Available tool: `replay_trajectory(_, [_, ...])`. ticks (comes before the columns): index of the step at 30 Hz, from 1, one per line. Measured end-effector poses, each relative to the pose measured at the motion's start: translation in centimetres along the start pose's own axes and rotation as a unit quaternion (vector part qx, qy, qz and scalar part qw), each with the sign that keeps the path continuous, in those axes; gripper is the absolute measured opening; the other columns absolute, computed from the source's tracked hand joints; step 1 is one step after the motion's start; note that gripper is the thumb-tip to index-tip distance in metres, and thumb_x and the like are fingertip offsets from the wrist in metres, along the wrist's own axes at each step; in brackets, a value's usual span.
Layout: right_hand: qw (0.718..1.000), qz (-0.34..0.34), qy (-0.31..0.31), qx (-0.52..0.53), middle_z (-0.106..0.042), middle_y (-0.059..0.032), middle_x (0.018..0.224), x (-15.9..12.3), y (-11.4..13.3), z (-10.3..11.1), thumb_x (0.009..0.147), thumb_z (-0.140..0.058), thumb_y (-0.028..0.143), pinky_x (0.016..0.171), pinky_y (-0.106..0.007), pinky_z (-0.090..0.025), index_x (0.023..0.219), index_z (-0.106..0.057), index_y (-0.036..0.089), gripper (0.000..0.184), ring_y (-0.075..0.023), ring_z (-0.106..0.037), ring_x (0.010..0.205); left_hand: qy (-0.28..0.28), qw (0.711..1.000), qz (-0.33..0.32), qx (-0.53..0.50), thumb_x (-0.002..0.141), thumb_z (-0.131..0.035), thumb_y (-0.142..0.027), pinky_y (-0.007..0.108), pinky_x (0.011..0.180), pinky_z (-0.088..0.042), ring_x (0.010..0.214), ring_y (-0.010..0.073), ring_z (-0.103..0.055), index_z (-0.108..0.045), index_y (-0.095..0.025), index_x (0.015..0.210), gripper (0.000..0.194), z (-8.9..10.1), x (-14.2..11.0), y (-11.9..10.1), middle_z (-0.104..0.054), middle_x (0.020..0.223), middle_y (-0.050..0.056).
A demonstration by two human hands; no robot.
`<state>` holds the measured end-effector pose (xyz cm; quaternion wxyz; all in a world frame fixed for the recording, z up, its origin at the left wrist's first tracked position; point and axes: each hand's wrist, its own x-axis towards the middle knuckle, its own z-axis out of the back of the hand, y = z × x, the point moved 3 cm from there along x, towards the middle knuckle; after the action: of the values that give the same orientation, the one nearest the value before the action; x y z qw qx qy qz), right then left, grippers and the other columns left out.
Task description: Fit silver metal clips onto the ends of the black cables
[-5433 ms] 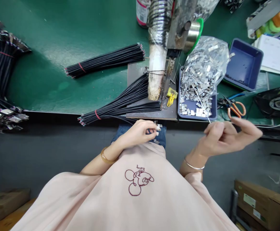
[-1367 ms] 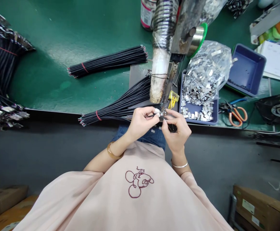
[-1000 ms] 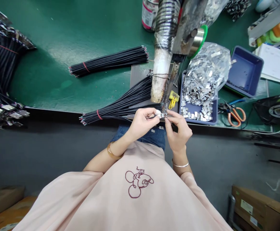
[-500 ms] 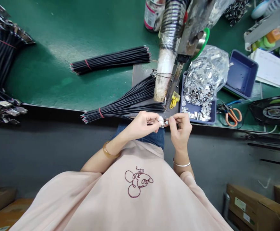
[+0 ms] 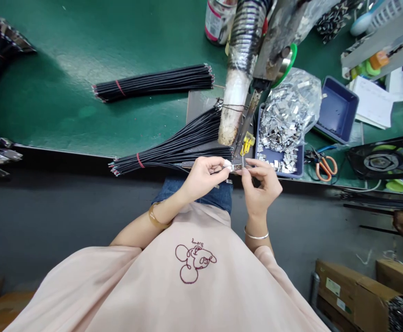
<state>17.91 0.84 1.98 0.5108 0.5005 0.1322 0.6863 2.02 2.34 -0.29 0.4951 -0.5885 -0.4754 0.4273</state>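
My left hand (image 5: 209, 173), its index fingertip wrapped in white, pinches a small silvery metal connector (image 5: 236, 167) at the table's edge. Facing it, my right hand (image 5: 259, 185) has thumb and finger pressed together at the connector's right end; what sits in that pinch is too small to tell. Just beyond the hands, a fanned bundle of black cables (image 5: 174, 143) in a red band lies with its right-hand ends near my fingers. Above the connector, a metal arm (image 5: 248, 122) slants down beside a pale, scorched nozzle (image 5: 229, 120). A yellow clip-like piece (image 5: 247, 144) lies close by.
A blue tray (image 5: 300, 168) of small metal shells, partly in a clear bag (image 5: 293, 99), stands to the right. Beyond are another blue tray (image 5: 340, 106), orange-handled pliers (image 5: 326, 168) and a black fan (image 5: 381, 161). A second cable bundle (image 5: 156, 84) lies at the back.
My right hand has turned slightly and its fingers have shifted at the connector. The connector between my hands shows more plainly now. The whole view has shifted a little.
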Motion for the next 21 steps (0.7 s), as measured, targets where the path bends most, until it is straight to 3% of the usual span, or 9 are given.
replay_trajectory(9, [0.992,0.107,-0.002,-0.065,-0.078,-0.0036,0.103,0.0,0.2,-1.4,0.089,-0.068,0.011,0.081,-0.03,-0.062,0.091,-0.065,0.023,0.012,-0.0161,-0.076,0.095,-0.091,0.993,-0.015,0.07,0.08,-0.064,-0.021,0.023,0.051,-0.02,0.053,0.0063,-0.026,-0.057,-0.015,0.067,0.016,-0.4,0.7,0.5,-0.033,0.056,-0.006])
replay_trajectory(21, [0.998,0.06,0.011,-0.026,-0.078,-0.0022,0.099,1.0,0.2,-1.6,0.089,-0.068,0.015,0.086,-0.037,-0.062,0.087,-0.067,0.024,0.009,-0.019,-0.076,0.097,-0.111,0.991,-0.03,0.063,0.077,-0.061,-0.019,0.024,0.05,-0.017,0.052,0.006,-0.023,-0.053,-0.016,0.064,0.016,-0.3,1.4,-0.6,-0.029,0.054,-0.007])
